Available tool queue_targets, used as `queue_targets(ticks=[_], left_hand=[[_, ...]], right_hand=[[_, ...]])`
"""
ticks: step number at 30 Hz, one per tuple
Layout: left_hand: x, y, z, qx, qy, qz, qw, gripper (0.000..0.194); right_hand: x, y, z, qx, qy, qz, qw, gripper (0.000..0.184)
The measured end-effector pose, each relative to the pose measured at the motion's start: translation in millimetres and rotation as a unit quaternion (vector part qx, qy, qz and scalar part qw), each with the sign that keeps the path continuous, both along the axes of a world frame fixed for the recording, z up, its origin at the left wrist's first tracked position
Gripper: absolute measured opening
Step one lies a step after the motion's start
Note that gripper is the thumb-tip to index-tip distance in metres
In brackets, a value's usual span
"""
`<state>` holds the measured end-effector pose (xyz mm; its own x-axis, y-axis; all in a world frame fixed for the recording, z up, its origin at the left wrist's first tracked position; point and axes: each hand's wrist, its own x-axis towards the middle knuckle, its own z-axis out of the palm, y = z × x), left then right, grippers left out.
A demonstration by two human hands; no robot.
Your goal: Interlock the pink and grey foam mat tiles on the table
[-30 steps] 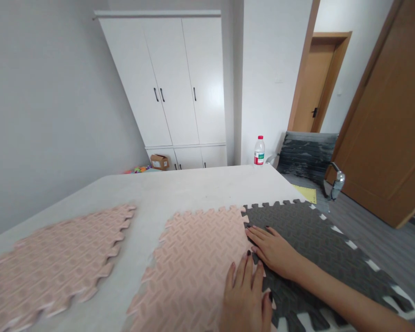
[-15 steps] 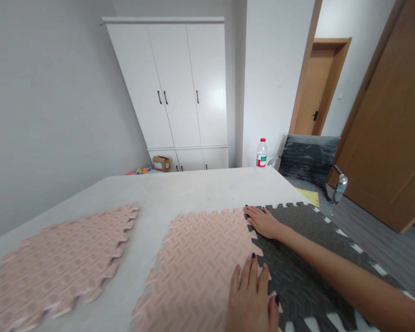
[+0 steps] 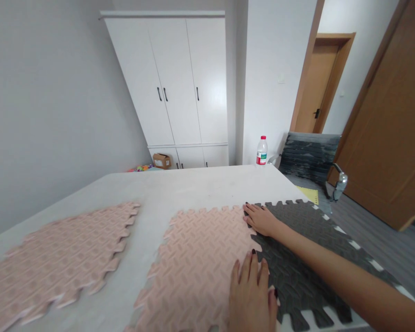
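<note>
My left hand (image 3: 251, 293) lies flat near the right edge of a pink foam mat tile (image 3: 197, 253), fingers stretched out and a little apart. Farther off, my right hand (image 3: 261, 219) rests palm down across the far end of the seam between this tile and a dark grey foam mat tile (image 3: 304, 267). The two tiles meet edge to edge along their toothed sides, though my hands hide parts of the joint. A second pink foam tile (image 3: 65, 253) lies apart to the left. Neither hand grips anything.
The tiles lie on a white table (image 3: 180, 184). A plastic bottle (image 3: 262, 152) with a red cap stands at its far right corner. Beyond are a black chair (image 3: 309, 154), a white cabinet (image 3: 190, 83), a cardboard box (image 3: 162, 160) and a wooden door (image 3: 383, 124).
Both hands stay in nearly the same places on the tiles. The view has tilted slightly, and more of the grey tile's near toothed edge shows.
</note>
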<state>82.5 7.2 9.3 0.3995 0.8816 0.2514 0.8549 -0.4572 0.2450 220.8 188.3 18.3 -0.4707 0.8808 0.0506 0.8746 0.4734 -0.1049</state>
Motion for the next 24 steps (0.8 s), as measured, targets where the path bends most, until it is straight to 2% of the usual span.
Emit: queue_targets(ticks=[6, 10, 13, 15, 16, 18, 20, 22, 24], left_hand=[[5, -6, 13.4, -0.094, -0.03, 0.021, 0.995, 0.051], [3, -11, 22.7, -0.091, -0.039, 0.024, 0.995, 0.049], [-14, -17, 31.7, -0.082, -0.043, -0.051, 0.994, 0.048], [-37, -22, 39.2, -0.088, -0.059, -0.112, 0.988, 0.048], [-52, -25, 43.1, -0.091, -0.074, -0.117, 0.986, 0.047], [-92, -27, 50.3, -0.088, -0.112, -0.056, 0.988, 0.041], [-144, -25, 55.4, -0.077, -0.144, 0.059, 0.985, 0.036], [-202, -22, 57.4, -0.064, -0.157, 0.195, 0.966, 0.038], [-259, -20, 56.8, -0.045, -0.129, 0.314, 0.94, 0.045]], right_hand=[[11, 8, -0.6, -0.053, 0.009, 0.006, 0.999, 0.057], [15, 10, -0.8, -0.065, 0.011, 0.009, 0.998, 0.058], [14, 7, 0.7, -0.065, 0.009, 0.008, 0.998, 0.058], [13, 5, 2.0, -0.068, 0.007, 0.01, 0.998, 0.058], [13, 4, 2.4, -0.069, 0.006, 0.011, 0.998, 0.058], [14, 4, 2.1, -0.071, 0.006, 0.013, 0.997, 0.058], [14, 4, 0.6, -0.071, 0.008, 0.013, 0.997, 0.058], [14, 4, -1.4, -0.072, 0.01, 0.01, 0.997, 0.058], [14, 4, -2.8, -0.076, 0.01, 0.006, 0.997, 0.059]])
